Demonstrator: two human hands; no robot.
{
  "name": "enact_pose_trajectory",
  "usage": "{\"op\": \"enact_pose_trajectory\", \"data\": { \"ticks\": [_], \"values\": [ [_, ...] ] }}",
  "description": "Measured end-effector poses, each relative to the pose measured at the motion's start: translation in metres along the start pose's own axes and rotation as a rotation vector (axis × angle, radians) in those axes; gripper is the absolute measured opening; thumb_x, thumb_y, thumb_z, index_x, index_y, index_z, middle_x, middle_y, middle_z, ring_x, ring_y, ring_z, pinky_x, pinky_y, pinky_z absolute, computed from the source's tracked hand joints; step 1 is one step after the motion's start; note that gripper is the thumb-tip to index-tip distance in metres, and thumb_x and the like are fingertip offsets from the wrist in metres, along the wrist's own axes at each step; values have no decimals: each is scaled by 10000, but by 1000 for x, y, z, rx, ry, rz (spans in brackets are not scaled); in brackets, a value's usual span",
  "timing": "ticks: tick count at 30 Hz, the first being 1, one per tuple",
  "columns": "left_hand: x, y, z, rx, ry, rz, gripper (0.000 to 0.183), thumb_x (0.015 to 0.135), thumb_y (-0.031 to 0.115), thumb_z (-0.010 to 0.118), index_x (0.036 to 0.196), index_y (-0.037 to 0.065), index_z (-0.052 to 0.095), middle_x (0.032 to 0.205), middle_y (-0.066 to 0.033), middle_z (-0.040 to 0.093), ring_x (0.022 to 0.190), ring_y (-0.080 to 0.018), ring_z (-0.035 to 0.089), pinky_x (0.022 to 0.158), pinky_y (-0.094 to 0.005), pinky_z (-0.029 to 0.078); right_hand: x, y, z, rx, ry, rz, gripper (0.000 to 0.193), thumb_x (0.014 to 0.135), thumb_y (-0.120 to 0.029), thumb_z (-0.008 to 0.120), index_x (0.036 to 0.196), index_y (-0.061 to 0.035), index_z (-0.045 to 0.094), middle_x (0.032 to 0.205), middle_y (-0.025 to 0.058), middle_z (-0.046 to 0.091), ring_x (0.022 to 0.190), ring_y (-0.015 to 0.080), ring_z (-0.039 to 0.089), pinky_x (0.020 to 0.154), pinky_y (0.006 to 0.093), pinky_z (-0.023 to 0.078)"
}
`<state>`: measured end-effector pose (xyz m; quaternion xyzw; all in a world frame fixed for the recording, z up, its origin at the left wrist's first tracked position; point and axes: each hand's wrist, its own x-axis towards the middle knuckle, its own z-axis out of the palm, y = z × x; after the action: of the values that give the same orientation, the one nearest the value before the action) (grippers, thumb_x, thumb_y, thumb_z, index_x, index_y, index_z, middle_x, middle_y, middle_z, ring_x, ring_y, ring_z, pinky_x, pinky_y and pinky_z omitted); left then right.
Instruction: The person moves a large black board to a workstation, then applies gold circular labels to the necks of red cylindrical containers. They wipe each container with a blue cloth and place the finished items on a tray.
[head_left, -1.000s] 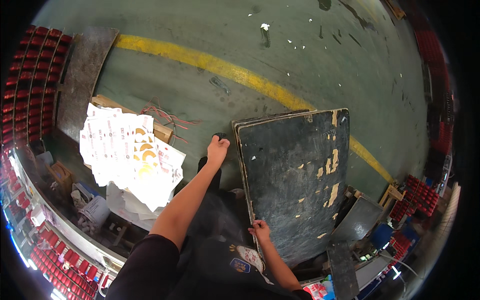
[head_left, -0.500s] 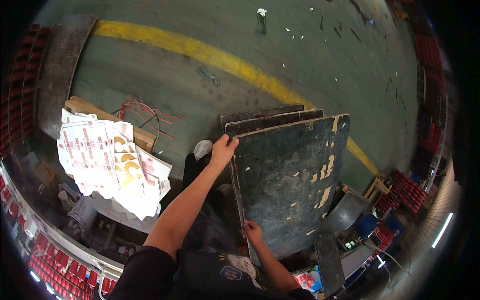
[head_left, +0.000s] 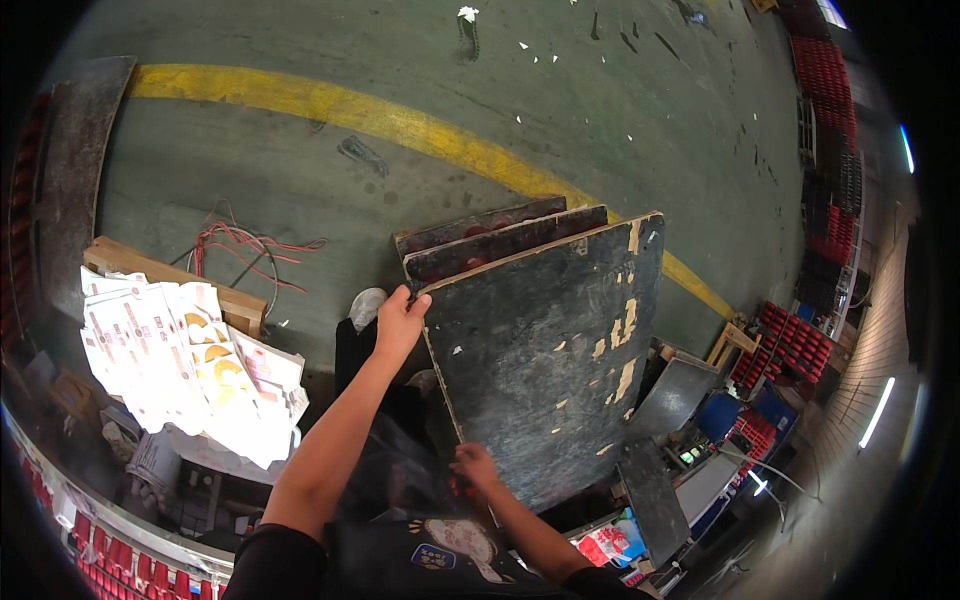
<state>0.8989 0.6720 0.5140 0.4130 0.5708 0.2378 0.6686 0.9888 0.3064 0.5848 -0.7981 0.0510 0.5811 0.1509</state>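
Right of centre, a worn black board (head_left: pixel 530 370) fronts two more boards (head_left: pixel 500 248). The left hand (head_left: pixel 399 328) pinches its far left corner; the right hand (head_left: pixel 476 466) is at its left edge, grip unclear. Moving it seems the step; next calls for a firm two-handed hold.

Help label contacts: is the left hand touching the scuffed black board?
Touching. The head view shows the left hand gripping the scuffed black board at its upper-left corner.

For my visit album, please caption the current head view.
Left hand and right hand at one edge of a scuffed black board, white printed sheets lying to the left.
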Motion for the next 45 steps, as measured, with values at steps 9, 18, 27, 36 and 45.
{"op": "enact_pose_trajectory", "data": {
  "ticks": [9, 18, 27, 36, 45],
  "values": [
    [2, 16, 2, -102, -49, -47, 226, 928, 136, 704, 844, 46, 515, 728, 5, 579, 660, -63, 511, 603, -253, 424, -5, -15, 8, -53, 29, -55, 272, 990, -197, 611, 1196, -23, 582, 933, 121, 676, 710, 229, 698, 590, 346, 580],
    [8, 22, -2, 190, -13, 88, 295, 934, 240, 693, 894, 5, 520, 723, -122, 615, 664, -213, 602, 621, -360, 471, -5, 15, 11, -124, 38, -203, 196, 972, -126, 622, 1142, -33, 592, 873, 122, 673, 579, 178, 628, 442, 323, 497],
    [6, -5, -42, 41, 63, 16, 313, 969, 321, 644, 1051, 25, 589, 895, -96, 681, 833, -167, 636, 802, -343, 507, -34, -4, 17, 292, 59, -70, 172, 959, -82, 627, 1107, 5, 622, 875, 92, 647, 708, 178, 693, 622, 282, 587],
    [-24, 3, -77, 396, 74, 70, 279, 953, 274, 625, 1033, 11, 580, 911, -113, 703, 848, -229, 667, 800, -359, 505, -51, 79, 32, 468, 149, -213, 167, 969, -104, 620, 1104, -6, 631, 863, 85, 668, 704, 194, 724, 559, 277, 566],
    [-83, 5, -46, 820, -4, 517, 269, 893, 187, 625, 1071, -9, 577, 962, -164, 693, 870, -318, 678, 799, -416, 520, -98, 222, 121, 1036, 357, -154, 110, 967, -77, 590, 1053, -12, 611, 881, 88, 669, 696, 186, 706, 587, 290, 588]
  ]
}}
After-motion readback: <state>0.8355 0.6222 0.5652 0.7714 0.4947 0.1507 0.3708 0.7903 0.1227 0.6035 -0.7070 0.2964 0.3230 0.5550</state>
